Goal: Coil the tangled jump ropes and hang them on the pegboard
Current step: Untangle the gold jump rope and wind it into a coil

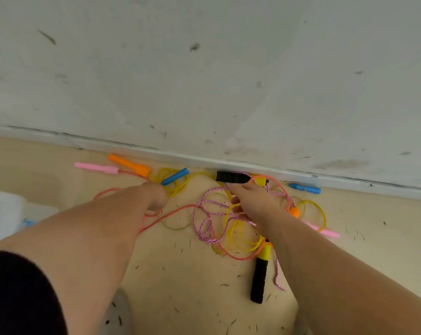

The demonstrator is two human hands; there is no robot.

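The jump ropes [214, 214] lie tangled on the floor [180, 286], just at the foot of the wall [204, 68]. The cords look light and limp and likely to snag, so the stiff handles [259, 281] seem the surest hold. The right hand [255, 204] curls into the cords. The left hand [156, 197] is curled, but I cannot tell what it holds.

One wide-angle camera, worn on the head, looked forward and down from close above the tangled jump ropes [218, 215] on the floor [180, 274], facing the wall [204, 68].
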